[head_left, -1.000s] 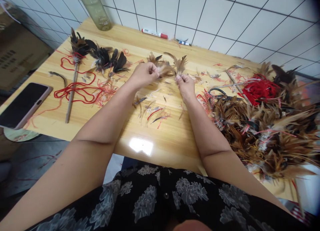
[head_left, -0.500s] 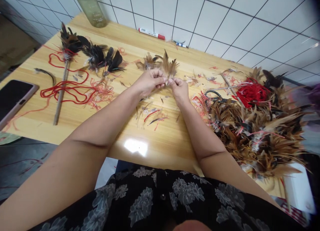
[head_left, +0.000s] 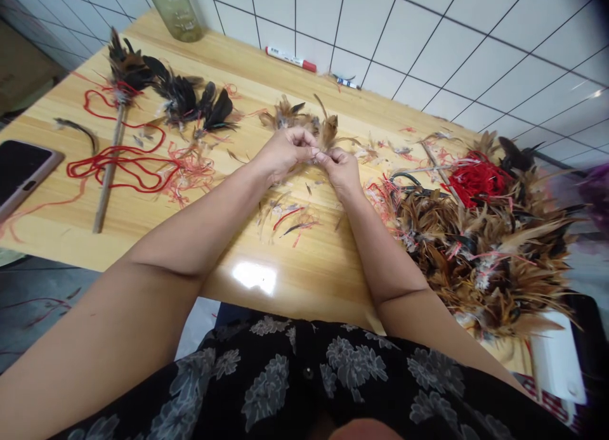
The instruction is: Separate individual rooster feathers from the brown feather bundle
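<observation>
My left hand [head_left: 284, 151] and my right hand [head_left: 340, 170] meet over the middle of the wooden table [head_left: 314, 262]. Both pinch the base of a small bunch of brown feathers [head_left: 327, 129] that stands up between the fingertips. More brown feathers [head_left: 285, 115] lie just behind my left hand. Loose feather bits and red thread scraps [head_left: 290, 217] lie on the wood below my wrists.
A large heap of brown and black feathers [head_left: 480, 250] with red thread [head_left: 476, 177] fills the right side. At the left lie a stick with dark feathers [head_left: 114, 129], red cord [head_left: 118, 167] and a phone [head_left: 21, 174]. A marker [head_left: 291, 58] and a bottle [head_left: 174, 9] stand by the tiled wall.
My two hands came together, and the separate feather tufts they held are now joined in one bunch. The view shifted slightly to the right.
</observation>
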Demonstrator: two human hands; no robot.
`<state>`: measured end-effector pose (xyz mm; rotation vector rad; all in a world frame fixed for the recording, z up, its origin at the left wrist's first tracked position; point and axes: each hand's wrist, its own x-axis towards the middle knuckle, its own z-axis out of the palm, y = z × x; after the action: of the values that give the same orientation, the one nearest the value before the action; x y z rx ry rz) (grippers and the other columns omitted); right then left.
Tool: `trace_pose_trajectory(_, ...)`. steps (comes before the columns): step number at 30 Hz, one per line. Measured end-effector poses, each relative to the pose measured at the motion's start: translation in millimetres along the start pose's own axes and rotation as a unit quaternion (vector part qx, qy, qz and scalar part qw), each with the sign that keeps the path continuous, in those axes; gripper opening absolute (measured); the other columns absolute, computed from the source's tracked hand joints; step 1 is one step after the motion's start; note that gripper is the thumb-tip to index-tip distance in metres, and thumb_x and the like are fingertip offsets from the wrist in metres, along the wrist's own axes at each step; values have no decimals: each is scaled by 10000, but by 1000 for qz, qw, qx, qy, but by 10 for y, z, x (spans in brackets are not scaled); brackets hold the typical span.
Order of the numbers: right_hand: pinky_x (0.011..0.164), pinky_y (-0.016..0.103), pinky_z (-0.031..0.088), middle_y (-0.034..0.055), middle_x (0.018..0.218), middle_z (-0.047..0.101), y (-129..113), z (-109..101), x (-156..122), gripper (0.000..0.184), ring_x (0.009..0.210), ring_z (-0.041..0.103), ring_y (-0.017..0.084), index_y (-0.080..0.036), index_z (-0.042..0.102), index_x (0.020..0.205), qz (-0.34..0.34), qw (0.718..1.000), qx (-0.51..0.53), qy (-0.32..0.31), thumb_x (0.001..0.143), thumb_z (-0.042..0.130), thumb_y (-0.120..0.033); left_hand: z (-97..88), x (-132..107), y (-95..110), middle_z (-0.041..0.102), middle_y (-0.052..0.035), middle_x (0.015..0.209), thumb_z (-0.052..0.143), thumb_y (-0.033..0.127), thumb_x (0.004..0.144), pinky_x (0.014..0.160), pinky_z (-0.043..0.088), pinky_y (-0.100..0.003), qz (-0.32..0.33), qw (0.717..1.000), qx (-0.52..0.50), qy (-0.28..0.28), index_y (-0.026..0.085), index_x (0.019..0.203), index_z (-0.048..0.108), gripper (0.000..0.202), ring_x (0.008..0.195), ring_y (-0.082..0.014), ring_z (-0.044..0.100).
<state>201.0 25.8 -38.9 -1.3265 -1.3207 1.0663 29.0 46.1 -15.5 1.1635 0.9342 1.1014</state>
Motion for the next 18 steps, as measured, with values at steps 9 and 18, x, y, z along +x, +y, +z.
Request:
trace_pose_trajectory(9,875,318,546,-29,779,568,-13,-9,-4,593,902,585,177,-258,573,746,3,999,33,3,905,1003,-634,15,-1,1,731,15,783,1016,90,762,765,524,-292,10,1000,18,-13,200,815,751,293,746,-145,648)
trace_pose_trajectory(18,819,324,518,-13,800,551,55,-142,100,639,879,582,195,-277,570,816,-6,1000,2,7,953,892,-811,-459,162,178,578,35,725,878,134,1010,1002,417,-376,77,955,239,156,239,892,659,269,1009,-199,554)
